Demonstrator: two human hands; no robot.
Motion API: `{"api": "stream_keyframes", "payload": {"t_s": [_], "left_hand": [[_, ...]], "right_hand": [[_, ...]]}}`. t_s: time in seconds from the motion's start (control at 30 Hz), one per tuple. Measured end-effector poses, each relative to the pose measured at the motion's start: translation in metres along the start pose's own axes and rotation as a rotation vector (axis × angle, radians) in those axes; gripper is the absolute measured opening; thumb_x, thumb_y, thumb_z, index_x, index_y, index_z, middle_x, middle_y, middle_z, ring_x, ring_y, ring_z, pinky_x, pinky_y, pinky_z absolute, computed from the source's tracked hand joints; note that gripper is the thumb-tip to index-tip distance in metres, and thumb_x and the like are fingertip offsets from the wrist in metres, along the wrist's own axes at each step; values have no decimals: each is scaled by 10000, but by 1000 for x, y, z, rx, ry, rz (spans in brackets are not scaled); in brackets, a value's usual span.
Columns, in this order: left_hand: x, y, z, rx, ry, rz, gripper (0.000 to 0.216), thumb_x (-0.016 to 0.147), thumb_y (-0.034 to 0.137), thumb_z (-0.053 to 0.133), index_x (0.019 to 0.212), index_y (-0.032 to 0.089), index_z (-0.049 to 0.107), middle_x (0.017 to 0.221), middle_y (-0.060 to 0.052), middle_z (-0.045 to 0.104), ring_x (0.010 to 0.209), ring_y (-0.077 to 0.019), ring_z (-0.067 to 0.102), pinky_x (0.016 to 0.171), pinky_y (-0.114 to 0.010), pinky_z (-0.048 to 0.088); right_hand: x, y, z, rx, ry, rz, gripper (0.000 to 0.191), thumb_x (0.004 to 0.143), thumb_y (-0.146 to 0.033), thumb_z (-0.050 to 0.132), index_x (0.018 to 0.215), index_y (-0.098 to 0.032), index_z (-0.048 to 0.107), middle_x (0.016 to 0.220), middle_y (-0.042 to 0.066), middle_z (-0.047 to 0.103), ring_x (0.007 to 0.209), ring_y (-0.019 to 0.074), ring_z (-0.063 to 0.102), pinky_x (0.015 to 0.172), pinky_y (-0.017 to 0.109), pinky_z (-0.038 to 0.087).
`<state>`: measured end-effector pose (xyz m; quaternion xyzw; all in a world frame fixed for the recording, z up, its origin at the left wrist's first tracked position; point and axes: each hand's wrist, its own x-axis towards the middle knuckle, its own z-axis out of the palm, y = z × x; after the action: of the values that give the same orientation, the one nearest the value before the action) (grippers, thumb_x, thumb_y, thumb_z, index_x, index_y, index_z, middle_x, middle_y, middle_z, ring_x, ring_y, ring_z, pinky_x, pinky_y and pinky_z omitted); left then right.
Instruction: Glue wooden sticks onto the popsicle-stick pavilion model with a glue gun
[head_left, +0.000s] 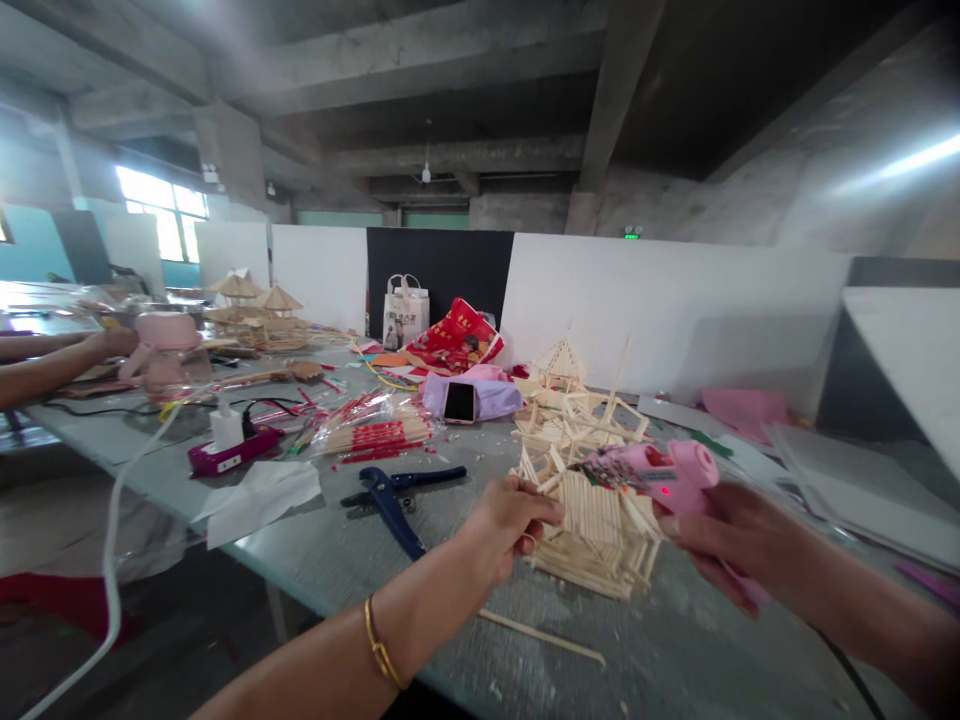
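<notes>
A model house built of thin wooden sticks (592, 490) stands on the grey table (360, 560) in front of me. My left hand (510, 520), with a gold bangle on its wrist, grips the model's left lower edge, fingers curled round the sticks. My right hand (739, 545) holds a pink glue gun (667, 475) whose nozzle points left at the model's right side; a small red light shows on it. A loose stick (540, 635) lies on the table below my left hand.
Blue pliers (397, 495) lie left of my hand. Packs of sticks (375, 432), a phone on purple cloth (460, 401), a power strip (225, 452), white paper (255, 495) and a red bag (457, 340) crowd the table. Another person's arms (52, 365) rest at far left by more stick models (259, 310).
</notes>
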<state>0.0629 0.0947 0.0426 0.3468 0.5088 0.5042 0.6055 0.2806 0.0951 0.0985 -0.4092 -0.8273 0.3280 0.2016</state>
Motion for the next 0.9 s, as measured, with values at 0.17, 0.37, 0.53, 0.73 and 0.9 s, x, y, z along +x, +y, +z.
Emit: {"api": "stream_keyframes", "payload": {"t_s": [0.17, 0.37, 0.53, 0.73, 0.9], "left_hand": [[-3, 1, -1, 6, 7, 2, 293, 488, 136, 662, 639, 198, 419, 442, 67, 494, 362, -36, 364, 348, -166, 178], [-4, 1, -2, 13, -5, -2, 300, 479, 201, 707, 641, 186, 455, 463, 72, 484, 381, -36, 378, 364, -168, 187], [-3, 0, -2, 15, -8, -19, 273, 499, 187, 693, 631, 184, 454, 455, 70, 483, 372, -35, 373, 363, -173, 179], [-4, 2, -1, 19, -3, -29, 266, 488, 174, 702, 626, 177, 475, 447, 68, 472, 379, -33, 366, 369, -173, 178], [-6, 3, -1, 30, 3, -29, 265, 485, 169, 708, 634, 173, 489, 450, 71, 473, 382, -31, 367, 372, -170, 188]], "right_hand": [[2, 0, 0, 11, 13, 9, 424, 832, -446, 412, 504, -178, 403, 326, -22, 428, 300, 73, 354, 368, 192, 257], [2, -1, -1, -14, 11, 18, 458, 840, -444, 402, 469, -176, 406, 325, -10, 435, 302, 74, 359, 374, 197, 266], [1, -2, -2, -45, 23, 13, 484, 824, -462, 404, 430, -181, 405, 313, 1, 431, 305, 86, 373, 379, 208, 279], [2, -4, -3, -60, 12, -4, 504, 830, -450, 393, 404, -180, 393, 307, -1, 421, 302, 80, 369, 384, 204, 288], [2, -5, -1, -30, 50, -10, 447, 805, -466, 416, 456, -188, 408, 306, -18, 420, 283, 84, 365, 353, 204, 270]]}}
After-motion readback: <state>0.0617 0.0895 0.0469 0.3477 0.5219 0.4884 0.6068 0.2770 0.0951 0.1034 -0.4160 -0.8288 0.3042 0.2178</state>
